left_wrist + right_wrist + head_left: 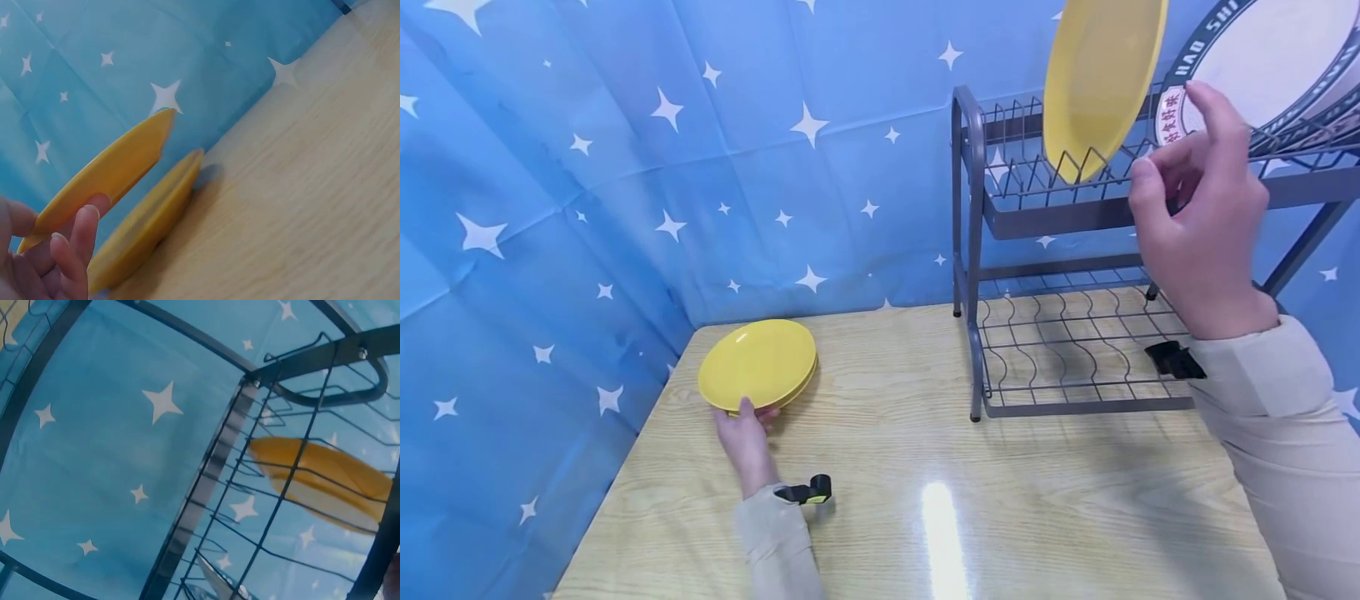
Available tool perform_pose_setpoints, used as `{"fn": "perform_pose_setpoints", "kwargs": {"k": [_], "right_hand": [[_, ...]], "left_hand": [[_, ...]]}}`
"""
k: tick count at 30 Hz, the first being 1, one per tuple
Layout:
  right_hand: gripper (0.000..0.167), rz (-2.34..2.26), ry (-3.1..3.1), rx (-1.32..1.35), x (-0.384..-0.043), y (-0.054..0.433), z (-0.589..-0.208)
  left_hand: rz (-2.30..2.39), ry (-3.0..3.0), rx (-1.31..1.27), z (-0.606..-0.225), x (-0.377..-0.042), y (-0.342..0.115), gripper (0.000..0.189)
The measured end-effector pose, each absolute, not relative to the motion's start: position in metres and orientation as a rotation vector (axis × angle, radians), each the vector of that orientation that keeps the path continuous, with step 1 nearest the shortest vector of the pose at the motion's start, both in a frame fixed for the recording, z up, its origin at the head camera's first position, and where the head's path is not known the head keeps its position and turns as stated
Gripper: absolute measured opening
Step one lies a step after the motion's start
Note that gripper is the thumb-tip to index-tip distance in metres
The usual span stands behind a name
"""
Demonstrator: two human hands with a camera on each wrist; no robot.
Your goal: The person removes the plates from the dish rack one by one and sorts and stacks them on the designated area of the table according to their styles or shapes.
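Observation:
At the table's back left, my left hand [747,442] grips the near rim of a yellow plate [757,365], thumb on top and fingers beneath. In the left wrist view that plate [115,172] is tilted above more yellow dishware [150,228] on the table, with a gap between them. My right hand [1210,200] is raised at the front of the dish rack's [1067,218] upper shelf, thumb and forefinger apart with nothing between them. Beside it a yellow plate [1101,83] stands on edge in the shelf's wires, also visible from below in the right wrist view.
White plates with a dark lettered rim [1270,67] stand at the upper shelf's right. The rack's lower wire shelf [1075,342] sits just above the wooden table [880,483]. A blue star-patterned curtain [827,208] hangs behind and at the left.

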State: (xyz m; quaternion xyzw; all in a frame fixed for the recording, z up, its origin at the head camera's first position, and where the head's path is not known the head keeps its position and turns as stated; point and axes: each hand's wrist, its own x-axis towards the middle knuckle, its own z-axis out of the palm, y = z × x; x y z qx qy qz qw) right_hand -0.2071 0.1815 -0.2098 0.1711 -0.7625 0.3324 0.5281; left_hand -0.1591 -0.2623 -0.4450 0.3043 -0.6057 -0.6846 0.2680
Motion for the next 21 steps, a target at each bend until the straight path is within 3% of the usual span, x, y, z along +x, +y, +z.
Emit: {"fn": "perform_pose_setpoints", "kwargs": {"k": [10, 21], "right_hand": [[0.042, 0.767, -1.793, 0.421, -0.218, 0.187, -0.203], [0.049, 0.684, -1.870, 0.438, -0.223, 0.188, -0.190]], "left_hand": [[-1.884, -1.607, 0.805, -0.461, -0.162, -0.258, 0.030], [-1.889, -1.595, 0.810, -0.464, -0.166, -0.259, 0.028]]}}
